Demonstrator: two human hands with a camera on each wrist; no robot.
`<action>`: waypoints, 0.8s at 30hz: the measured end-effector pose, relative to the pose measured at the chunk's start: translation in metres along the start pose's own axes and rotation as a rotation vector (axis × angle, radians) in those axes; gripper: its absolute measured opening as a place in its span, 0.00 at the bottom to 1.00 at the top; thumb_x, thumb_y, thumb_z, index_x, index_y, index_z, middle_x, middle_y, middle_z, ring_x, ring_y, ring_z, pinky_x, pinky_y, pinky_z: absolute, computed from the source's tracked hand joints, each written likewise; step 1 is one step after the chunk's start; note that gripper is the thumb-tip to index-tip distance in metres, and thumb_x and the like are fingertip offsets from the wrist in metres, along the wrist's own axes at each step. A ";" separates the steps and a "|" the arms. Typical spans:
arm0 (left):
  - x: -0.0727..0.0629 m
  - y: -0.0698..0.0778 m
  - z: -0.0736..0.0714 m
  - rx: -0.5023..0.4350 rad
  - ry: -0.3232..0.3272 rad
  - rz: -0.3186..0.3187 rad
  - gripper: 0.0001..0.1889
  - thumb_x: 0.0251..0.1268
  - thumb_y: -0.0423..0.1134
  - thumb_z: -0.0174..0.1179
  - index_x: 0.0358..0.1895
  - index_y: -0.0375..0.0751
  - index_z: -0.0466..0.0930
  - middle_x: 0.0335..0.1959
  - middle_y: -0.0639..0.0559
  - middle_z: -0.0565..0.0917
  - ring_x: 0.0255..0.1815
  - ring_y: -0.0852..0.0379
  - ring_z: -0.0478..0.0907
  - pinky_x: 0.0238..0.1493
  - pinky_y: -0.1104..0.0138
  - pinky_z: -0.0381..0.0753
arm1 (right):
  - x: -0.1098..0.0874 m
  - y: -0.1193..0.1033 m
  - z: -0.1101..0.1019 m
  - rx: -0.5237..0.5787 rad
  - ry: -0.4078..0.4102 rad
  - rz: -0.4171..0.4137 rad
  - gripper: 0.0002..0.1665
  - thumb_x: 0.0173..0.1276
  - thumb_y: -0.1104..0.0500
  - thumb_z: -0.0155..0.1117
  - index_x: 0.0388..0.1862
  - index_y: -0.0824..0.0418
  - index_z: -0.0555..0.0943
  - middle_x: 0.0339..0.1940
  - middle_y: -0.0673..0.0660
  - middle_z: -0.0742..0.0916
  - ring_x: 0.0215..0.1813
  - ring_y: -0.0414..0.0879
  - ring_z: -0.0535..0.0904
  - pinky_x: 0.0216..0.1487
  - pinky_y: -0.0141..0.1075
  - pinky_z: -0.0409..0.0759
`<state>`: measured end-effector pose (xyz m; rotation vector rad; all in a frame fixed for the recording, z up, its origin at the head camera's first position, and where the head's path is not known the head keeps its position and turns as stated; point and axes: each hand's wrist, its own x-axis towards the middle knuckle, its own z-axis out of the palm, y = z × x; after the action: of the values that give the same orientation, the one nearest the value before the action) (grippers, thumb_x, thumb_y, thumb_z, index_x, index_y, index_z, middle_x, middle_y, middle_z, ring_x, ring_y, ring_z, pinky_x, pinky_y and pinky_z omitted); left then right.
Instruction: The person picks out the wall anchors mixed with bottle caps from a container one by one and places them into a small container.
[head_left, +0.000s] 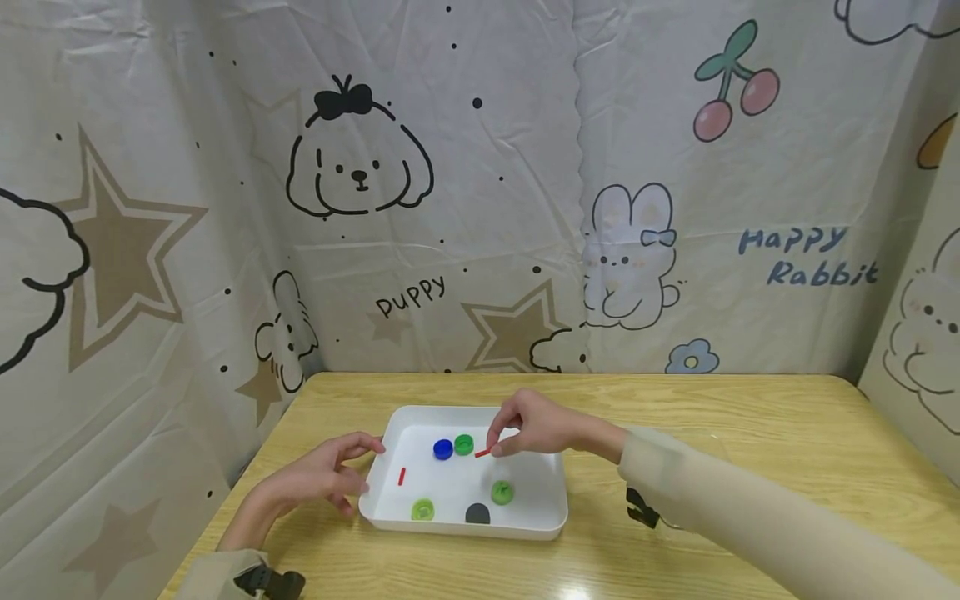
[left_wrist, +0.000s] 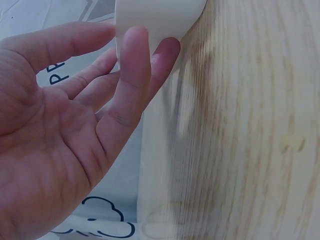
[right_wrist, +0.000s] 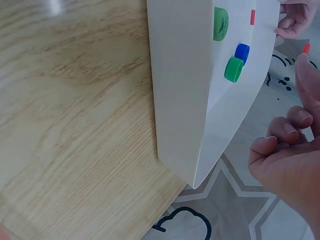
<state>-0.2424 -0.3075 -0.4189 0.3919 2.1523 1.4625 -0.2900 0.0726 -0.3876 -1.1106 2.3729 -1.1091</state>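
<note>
My right hand [head_left: 536,423] pinches a short red stick [head_left: 483,453] above a white tray [head_left: 457,528]. In the right wrist view the stick's red end [right_wrist: 306,48] sticks out past a fingertip. My left hand [head_left: 324,473] is at the tray's left side, its loosely bent fingers touching the wall, as the left wrist view shows. Inside the tray a blue cap [head_left: 443,450] sits beside a green cap [head_left: 464,444]. Another red stick [head_left: 402,477] lies near the left wall. Toward the front are a yellow-green cap [head_left: 423,510], a patterned green cap [head_left: 502,492] and a dark grey half-round piece [head_left: 477,514].
The tray stands on a wood-grain table [head_left: 645,546]. A pale printed curtain [head_left: 480,208] hangs behind the table and along its sides. Dark straps [head_left: 642,508] show on both sleeves.
</note>
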 end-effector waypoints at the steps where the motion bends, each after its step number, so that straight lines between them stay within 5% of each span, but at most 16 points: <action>1: 0.000 0.000 0.000 -0.001 0.000 0.000 0.30 0.64 0.26 0.64 0.70 0.29 0.67 0.82 0.26 0.54 0.40 0.43 0.85 0.32 0.56 0.89 | -0.002 0.000 -0.001 0.000 0.001 0.000 0.03 0.65 0.65 0.78 0.35 0.58 0.92 0.30 0.45 0.84 0.31 0.40 0.68 0.37 0.32 0.68; 24: -0.001 0.001 0.000 0.007 0.006 -0.008 0.30 0.64 0.27 0.65 0.69 0.29 0.67 0.82 0.26 0.53 0.39 0.44 0.85 0.33 0.56 0.89 | -0.051 0.003 -0.012 0.014 0.083 -0.017 0.05 0.65 0.65 0.77 0.36 0.55 0.93 0.25 0.45 0.75 0.30 0.41 0.65 0.33 0.32 0.63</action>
<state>-0.2417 -0.3079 -0.4173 0.3812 2.1619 1.4538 -0.2642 0.1188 -0.3846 -1.1028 2.4184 -1.1979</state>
